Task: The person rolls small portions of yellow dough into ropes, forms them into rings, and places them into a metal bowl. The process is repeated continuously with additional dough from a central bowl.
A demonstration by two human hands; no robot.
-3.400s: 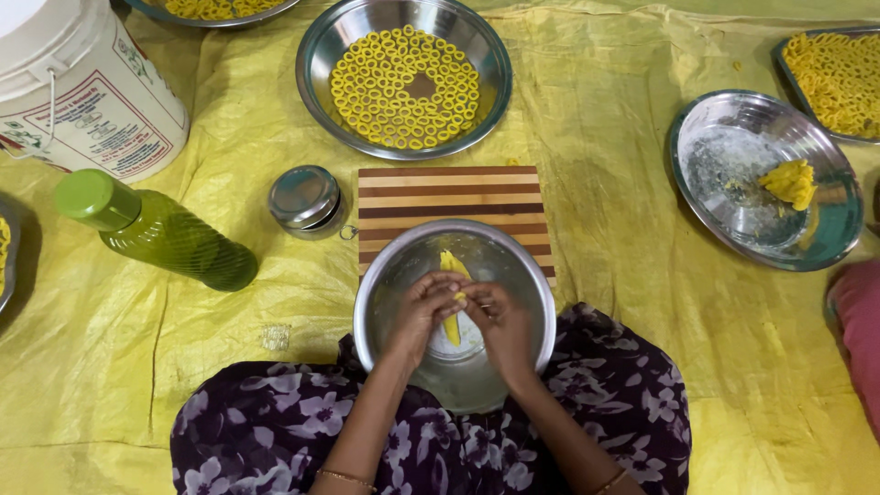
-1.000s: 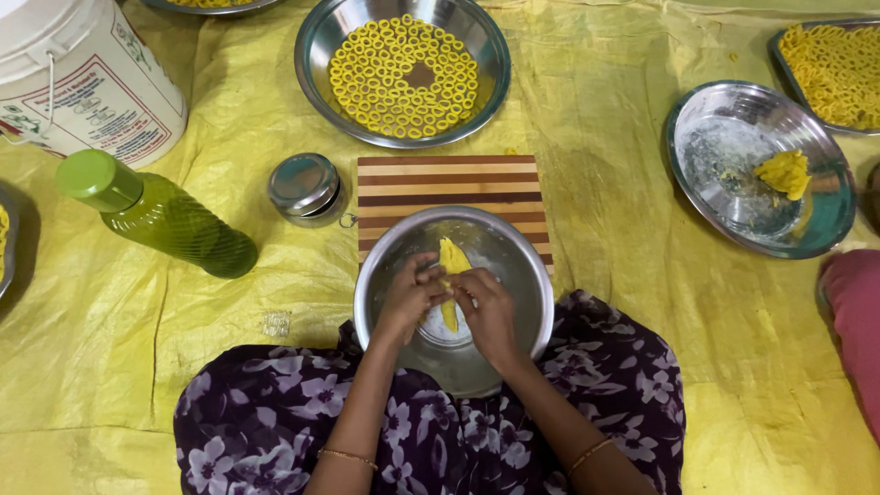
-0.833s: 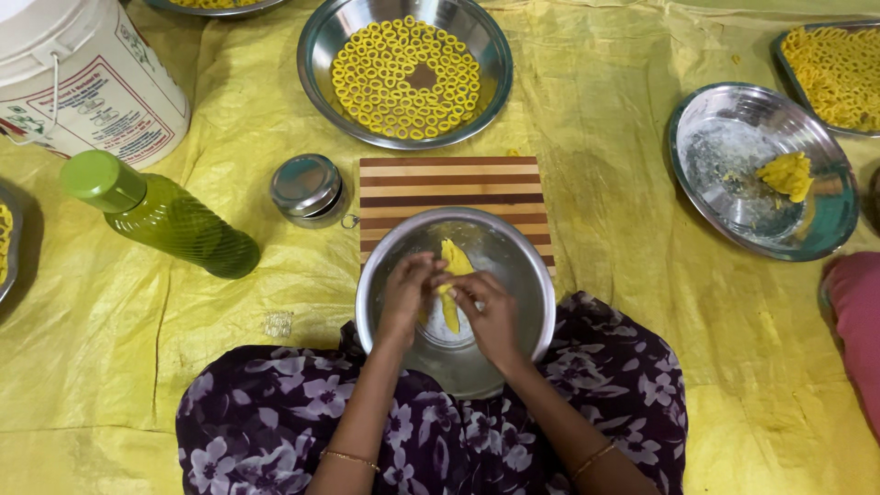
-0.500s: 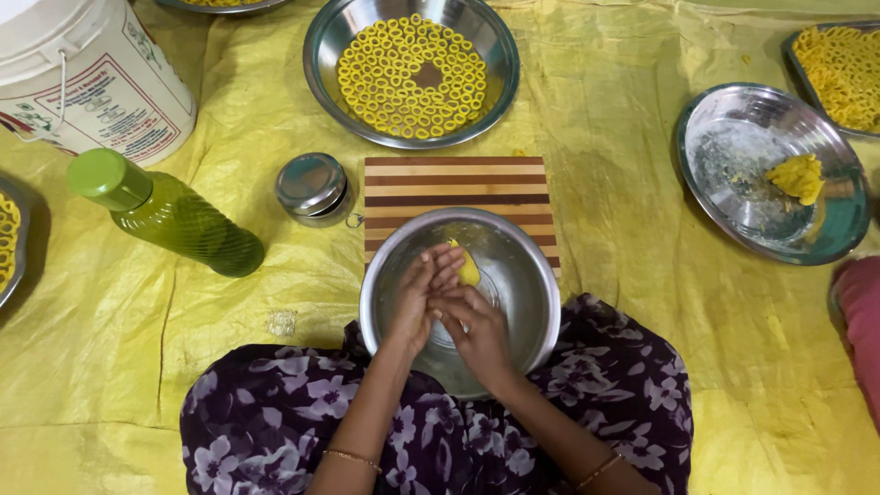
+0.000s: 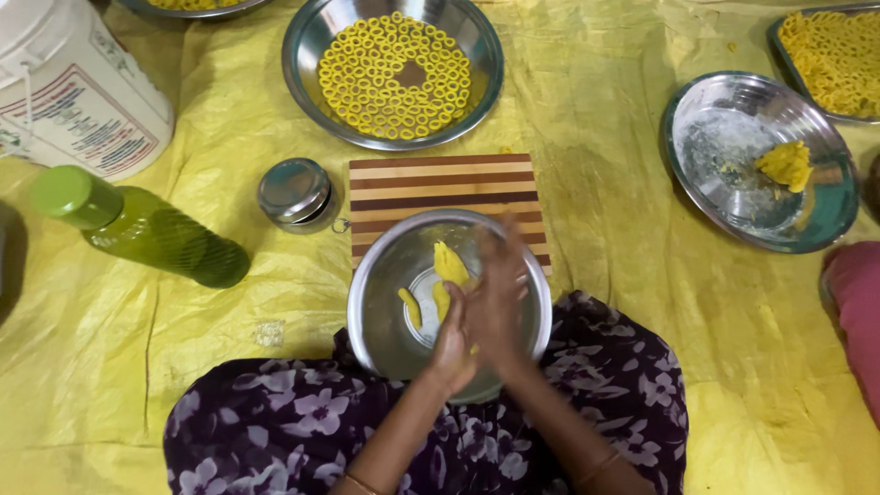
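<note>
A steel bowl (image 5: 385,302) rests on my lap, partly over a striped wooden board (image 5: 440,183). My left hand (image 5: 452,341) and my right hand (image 5: 500,289) are pressed palm to palm above the bowl, the right one blurred. Yellow dough (image 5: 449,264) sticks out from between the palms toward the bowl's middle. A small strip of dough (image 5: 410,307) lies loose in the bowl to the left of my hands.
On the yellow sheet (image 5: 605,137): a big steel bowl of yellow dough rings (image 5: 394,69) beyond the board, a small steel tin (image 5: 295,192), a green bottle (image 5: 137,234) lying down, a white bucket (image 5: 73,101), a steel plate (image 5: 724,137) with a dough lump (image 5: 784,165), a tray of rings (image 5: 834,55). Pink cloth (image 5: 852,312) at right.
My hands have come from fingering a dough strip in the bowl to pressing flat together, the right palm sliding forward over the left. The view drifted slightly.
</note>
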